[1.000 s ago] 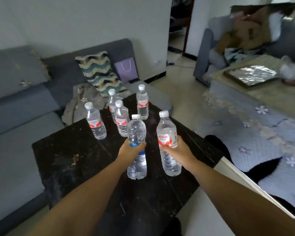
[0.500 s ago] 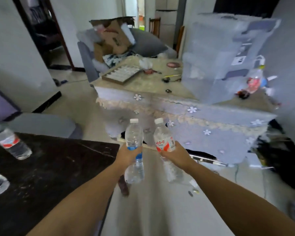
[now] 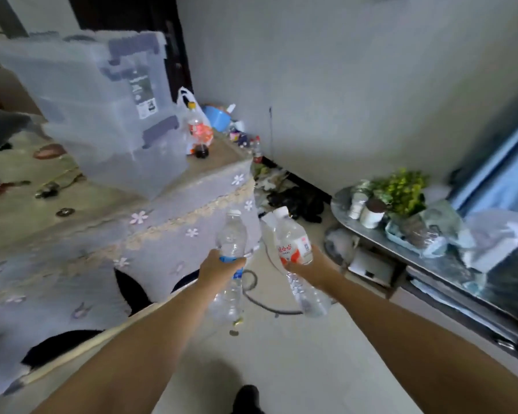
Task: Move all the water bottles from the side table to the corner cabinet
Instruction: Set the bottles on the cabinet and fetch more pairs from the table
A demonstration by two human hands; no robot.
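Water bottles, two of them, are in transit: the step in hand appears to be the carry leg between pick-up and set-down. Nearest the camera, both bare forearms reach forward over a pale floor point(image 3: 296, 369). The left hand point(image 3: 219, 268) is closed around the middle of a clear bottle with a blue label point(image 3: 231, 264), which is held roughly upright, its cap at the top. The right hand point(image 3: 307, 268) is wrapped around the bottle with a red and white label point(image 3: 293, 249), which tilts with its cap leaning left toward the other bottle; the two are near each other but apart. Both are held in the air over the floor, resting on nothing.

Just beyond the hands a dark cable point(image 3: 260, 300) loops across the floor. To the left stands a table under a flowered grey cloth point(image 3: 150, 234), bearing stacked translucent storage bins point(image 3: 96, 109) and a drink bottle with an orange label point(image 3: 198, 130). To the right, further off against the wall, is a low unit with a shiny rounded top point(image 3: 380, 234), crowded with a green plant point(image 3: 404, 189), small pots and wrapped bundles.

That low unit in the corner is probably the cabinet meant, though I cannot be sure. The next move would call for stepping over the cable, turning right, finding a bare patch on the crowded top, righting the tilted bottle and standing both down before releasing.
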